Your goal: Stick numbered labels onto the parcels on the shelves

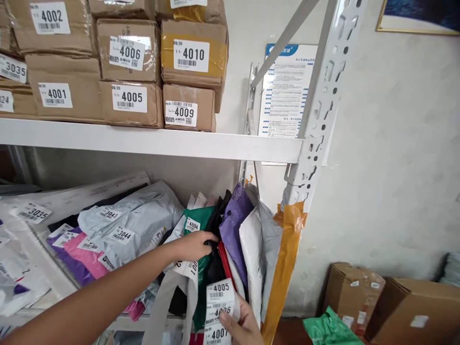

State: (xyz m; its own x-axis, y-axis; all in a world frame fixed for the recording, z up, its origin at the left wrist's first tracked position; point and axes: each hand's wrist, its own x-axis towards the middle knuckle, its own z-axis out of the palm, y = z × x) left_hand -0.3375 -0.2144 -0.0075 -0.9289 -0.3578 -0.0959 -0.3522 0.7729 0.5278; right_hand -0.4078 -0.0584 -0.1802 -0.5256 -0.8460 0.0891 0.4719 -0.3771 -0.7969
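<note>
My left hand (196, 245) reaches in from the lower left among upright mailing bags on the lower shelf. Its fingers are closed at the top of a black mailing bag (214, 266). A green mailing bag (201, 215) labelled 4004 stands just left of it, and a purple mailing bag (237, 215) to its right. At the bottom, my right hand (246, 326) pinches a strip of printed labels (220, 299) reading 4005, 4006 and 4007. The strip's long pale backing (161, 302) loops to the left below my left wrist.
Numbered cardboard boxes (131, 98) are stacked on the upper shelf, above its white beam (154, 141). Grey, pink and purple parcels (143, 215) lie at left. Orange tape wraps the rack post (287, 263). Cartons (413, 306) and a green bag (332, 330) sit on the floor at right.
</note>
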